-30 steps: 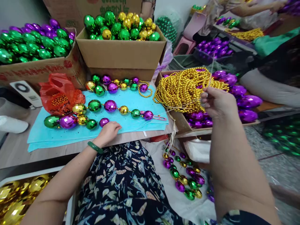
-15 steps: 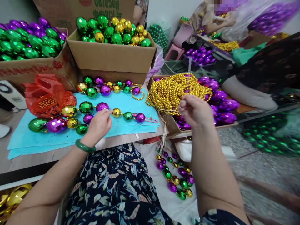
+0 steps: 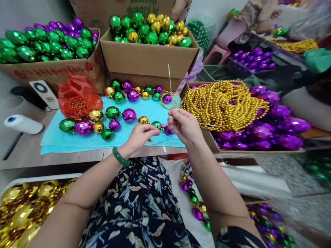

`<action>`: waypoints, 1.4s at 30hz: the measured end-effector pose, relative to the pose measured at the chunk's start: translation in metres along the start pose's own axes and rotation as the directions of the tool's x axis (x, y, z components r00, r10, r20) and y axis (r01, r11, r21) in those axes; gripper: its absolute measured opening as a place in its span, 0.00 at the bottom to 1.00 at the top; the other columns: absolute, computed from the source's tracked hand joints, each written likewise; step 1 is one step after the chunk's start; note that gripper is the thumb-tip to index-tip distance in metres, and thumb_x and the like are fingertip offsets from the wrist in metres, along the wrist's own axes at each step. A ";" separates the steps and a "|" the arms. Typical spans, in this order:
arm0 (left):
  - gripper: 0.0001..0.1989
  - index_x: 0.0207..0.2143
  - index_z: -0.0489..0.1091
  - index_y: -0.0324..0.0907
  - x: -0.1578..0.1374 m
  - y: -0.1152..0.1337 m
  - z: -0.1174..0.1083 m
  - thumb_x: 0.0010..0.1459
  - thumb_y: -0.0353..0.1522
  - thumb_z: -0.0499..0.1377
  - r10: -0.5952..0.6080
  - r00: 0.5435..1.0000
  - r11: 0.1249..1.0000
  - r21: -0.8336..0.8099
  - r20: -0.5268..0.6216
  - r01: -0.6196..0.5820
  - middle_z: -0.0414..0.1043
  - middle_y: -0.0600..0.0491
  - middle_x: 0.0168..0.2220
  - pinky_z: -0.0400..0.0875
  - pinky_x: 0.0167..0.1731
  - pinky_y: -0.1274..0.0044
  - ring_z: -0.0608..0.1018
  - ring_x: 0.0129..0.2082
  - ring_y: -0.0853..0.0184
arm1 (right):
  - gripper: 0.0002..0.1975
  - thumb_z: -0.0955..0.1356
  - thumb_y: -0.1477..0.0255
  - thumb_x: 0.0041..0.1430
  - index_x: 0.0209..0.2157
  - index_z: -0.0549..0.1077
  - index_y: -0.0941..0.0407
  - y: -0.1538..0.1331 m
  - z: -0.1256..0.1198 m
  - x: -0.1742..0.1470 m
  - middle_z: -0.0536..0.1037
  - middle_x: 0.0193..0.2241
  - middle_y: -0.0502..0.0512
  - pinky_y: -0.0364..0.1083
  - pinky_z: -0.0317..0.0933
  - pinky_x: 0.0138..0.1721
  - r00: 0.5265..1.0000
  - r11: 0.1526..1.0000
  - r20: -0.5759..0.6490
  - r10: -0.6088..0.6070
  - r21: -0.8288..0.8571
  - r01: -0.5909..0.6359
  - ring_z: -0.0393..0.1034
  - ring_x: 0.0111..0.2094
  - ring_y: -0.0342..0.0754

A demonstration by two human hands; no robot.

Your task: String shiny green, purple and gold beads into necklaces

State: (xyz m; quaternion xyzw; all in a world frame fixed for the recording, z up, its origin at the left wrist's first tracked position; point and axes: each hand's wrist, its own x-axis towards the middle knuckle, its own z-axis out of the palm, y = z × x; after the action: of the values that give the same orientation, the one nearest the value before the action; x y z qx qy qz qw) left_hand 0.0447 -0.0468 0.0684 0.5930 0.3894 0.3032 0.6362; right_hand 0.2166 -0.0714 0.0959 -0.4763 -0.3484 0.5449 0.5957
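My right hand [image 3: 184, 125] is closed in a pinch around a thin white string [image 3: 169, 77], whose end sticks up above the fingers. Just left of it, my left hand [image 3: 142, 137], with a green bangle [image 3: 120, 156] at the wrist, has thumb and forefinger pressed together. What those fingertips hold is too small to make out. Right beside them are a green bead [image 3: 156, 124] and a purple bead [image 3: 168, 130], the latter partly behind my right hand. They end a row of purple, gold and green faceted beads [image 3: 128, 115] on the blue cloth [image 3: 59, 139].
Behind the cloth stand boxes of green and gold beads [image 3: 150, 55] and green and purple beads [image 3: 55, 65]. A red plastic bag [image 3: 74, 88] lies at left. Gold bead strands [image 3: 222, 103] lie over purple beads [image 3: 258, 132] at right. A multicoloured bead necklace [image 3: 198, 213] hangs below.
My right hand has come left from the gold strands, bringing the string over the cloth. My left hand has moved right along the bead row, close to my right hand. The view has shifted left.
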 end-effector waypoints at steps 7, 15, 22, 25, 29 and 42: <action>0.14 0.28 0.77 0.38 0.000 -0.020 -0.102 0.43 0.40 0.65 0.109 0.879 0.958 0.284 -0.465 0.032 0.78 0.50 0.30 0.72 0.31 0.75 0.76 0.31 0.64 | 0.16 0.73 0.61 0.45 0.29 0.69 0.58 0.024 -0.043 -0.001 0.67 0.16 0.44 0.35 0.43 0.11 0.978 0.997 -0.210 0.008 -0.067 -0.022 0.59 0.14 0.36; 0.12 0.28 0.78 0.40 -0.001 -0.038 -0.144 0.50 0.38 0.59 0.381 0.774 0.669 0.729 -0.505 0.146 0.78 0.49 0.35 0.68 0.47 0.71 0.77 0.40 0.60 | 0.12 0.66 0.62 0.52 0.28 0.73 0.58 0.063 -0.087 -0.010 0.71 0.20 0.50 0.41 0.56 0.22 0.923 0.744 -0.279 -0.265 -0.668 0.012 0.63 0.20 0.42; 0.13 0.29 0.78 0.41 0.003 -0.044 -0.126 0.56 0.36 0.55 0.414 0.853 0.367 0.916 -0.319 0.165 0.77 0.46 0.37 0.66 0.46 0.66 0.74 0.41 0.57 | 0.13 0.60 0.69 0.63 0.39 0.76 0.56 0.095 -0.052 -0.020 0.75 0.39 0.59 0.45 0.57 0.33 0.986 0.028 0.107 -0.126 -0.993 0.111 0.68 0.39 0.51; 0.14 0.30 0.78 0.41 0.002 -0.046 -0.120 0.57 0.36 0.53 0.387 0.887 0.322 0.938 -0.253 0.127 0.77 0.46 0.38 0.66 0.45 0.67 0.74 0.42 0.57 | 0.15 0.58 0.69 0.66 0.41 0.75 0.56 0.108 -0.044 -0.016 0.73 0.39 0.60 0.44 0.54 0.31 0.995 -0.150 0.090 -0.039 -0.985 0.083 0.67 0.40 0.50; 0.16 0.33 0.78 0.39 -0.001 -0.050 -0.113 0.59 0.36 0.52 0.403 0.896 0.252 0.964 -0.189 0.090 0.76 0.45 0.38 0.65 0.46 0.67 0.73 0.42 0.57 | 0.17 0.55 0.71 0.67 0.42 0.73 0.57 0.116 -0.047 0.000 0.72 0.41 0.61 0.44 0.52 0.31 0.991 -0.244 0.128 -0.027 -0.963 0.118 0.64 0.42 0.51; 0.18 0.35 0.76 0.37 0.010 -0.080 -0.080 0.62 0.32 0.47 0.368 0.926 0.007 0.996 0.084 -0.093 0.74 0.42 0.41 0.66 0.45 0.67 0.71 0.44 0.56 | 0.18 0.55 0.70 0.68 0.49 0.69 0.58 0.109 -0.050 0.039 0.69 0.49 0.64 0.45 0.58 0.38 0.980 -0.251 0.198 0.016 -0.948 0.196 0.61 0.47 0.53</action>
State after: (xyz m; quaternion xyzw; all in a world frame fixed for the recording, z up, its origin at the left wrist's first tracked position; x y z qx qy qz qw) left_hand -0.0244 -0.0057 -0.0118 0.8860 0.4480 0.1098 -0.0480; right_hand 0.2349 -0.0478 -0.0262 -0.6964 -0.7163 0.0451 0.0039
